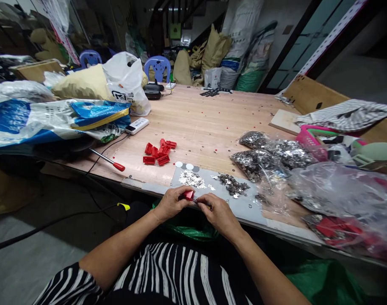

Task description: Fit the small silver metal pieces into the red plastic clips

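My left hand (172,204) is closed around a small red plastic part (189,195) at the table's front edge. Fingers of my right hand (219,212) pinch a slim dark metal tool (196,202), its tip at the near end of the red part; most of the tool is hidden in the hand, so its kind is unclear. Just beyond both hands, a grey sheet (255,205) bears a heap of flat silver metal pieces (192,179) and a heap of small dark metal clips (234,185). Further left lie several more red plastic parts (160,151).
Clear bags of metal pieces (260,163) and a bag with red parts (338,228) crowd the right side. A red-handled rod (119,166) juts at the left edge, near a white power strip (137,126). Printed sacks (53,123) cover the far left. A green bag (193,232) hangs below my hands.
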{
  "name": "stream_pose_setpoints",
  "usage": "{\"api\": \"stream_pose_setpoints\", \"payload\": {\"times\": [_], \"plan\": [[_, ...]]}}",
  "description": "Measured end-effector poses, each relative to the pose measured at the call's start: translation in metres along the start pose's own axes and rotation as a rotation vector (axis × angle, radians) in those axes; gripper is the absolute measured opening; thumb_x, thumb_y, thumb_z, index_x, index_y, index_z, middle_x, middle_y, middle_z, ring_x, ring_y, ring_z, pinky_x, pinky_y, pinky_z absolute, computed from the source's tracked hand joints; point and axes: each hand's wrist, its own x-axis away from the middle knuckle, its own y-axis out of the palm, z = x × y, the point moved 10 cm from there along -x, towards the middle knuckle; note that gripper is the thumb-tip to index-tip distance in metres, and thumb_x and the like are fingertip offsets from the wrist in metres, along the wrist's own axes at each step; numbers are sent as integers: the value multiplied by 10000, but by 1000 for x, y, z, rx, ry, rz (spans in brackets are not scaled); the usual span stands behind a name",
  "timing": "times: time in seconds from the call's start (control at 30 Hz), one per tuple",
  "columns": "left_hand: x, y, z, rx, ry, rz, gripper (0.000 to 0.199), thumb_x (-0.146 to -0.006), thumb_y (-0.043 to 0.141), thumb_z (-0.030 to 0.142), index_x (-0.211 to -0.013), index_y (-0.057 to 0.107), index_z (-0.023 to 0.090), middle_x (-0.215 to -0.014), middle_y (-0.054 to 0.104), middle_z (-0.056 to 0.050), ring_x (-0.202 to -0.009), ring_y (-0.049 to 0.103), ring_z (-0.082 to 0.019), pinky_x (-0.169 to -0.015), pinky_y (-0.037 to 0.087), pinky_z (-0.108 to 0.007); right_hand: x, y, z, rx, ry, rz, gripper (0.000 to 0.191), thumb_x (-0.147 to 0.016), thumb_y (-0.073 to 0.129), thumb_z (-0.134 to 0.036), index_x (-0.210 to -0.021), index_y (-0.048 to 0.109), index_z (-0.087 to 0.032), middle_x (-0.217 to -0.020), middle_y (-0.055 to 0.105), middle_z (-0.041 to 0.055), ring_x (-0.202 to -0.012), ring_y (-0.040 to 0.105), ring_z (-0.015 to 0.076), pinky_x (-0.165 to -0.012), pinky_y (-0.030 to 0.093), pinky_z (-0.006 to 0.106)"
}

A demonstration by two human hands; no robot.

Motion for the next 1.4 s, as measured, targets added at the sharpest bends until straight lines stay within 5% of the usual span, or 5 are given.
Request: {"api": "stream_pose_setpoints", "payload": {"times": [0.9, 1.07, 1.23, 1.4], "plan": [[5, -5, 7, 41, -5, 27, 261, -737, 700, 241, -981, 620, 197, -921, 645, -19, -847, 595, -160, -806, 456, -277, 7, 3, -9, 78, -12, 26, 223, -922, 420, -227, -1069, 587, -225, -990, 619, 60, -897, 605, 186, -780, 469, 304], [15, -12, 3, 541, -161, 132, 317, -752, 699, 259, -1040, 582, 192, -977, 639, -32, -881, 610, -149, -827, 464, -276, 13, -13, -15, -183, -89, 33, 248, -951, 368, -267, -1136, 529, -229, -921, 630, 49, -831, 594, 172, -769, 469, 301], [22, 11, -3, 1136, -413, 118, 220, -763, 712, 286, -749, 539, 150, -812, 674, -23, -843, 662, -159, -848, 475, -299, 18, -7, -28, -271, -89, -105, 422, -957, 383, -302, -1373, 368, -229, -650, 535, -43, -584, 515, 124, -613, 431, 234], [29, 29, -2, 1364, -545, 103, 142, -798, 678, 226, -810, 584, 120, -799, 697, -51, -810, 690, -173, -854, 505, -306, 19, -9, -32, -250, -98, -86, 400, -959, 398, -354, -1336, 462, -237, -688, 586, -26, -602, 539, 130, -623, 439, 236]]}}
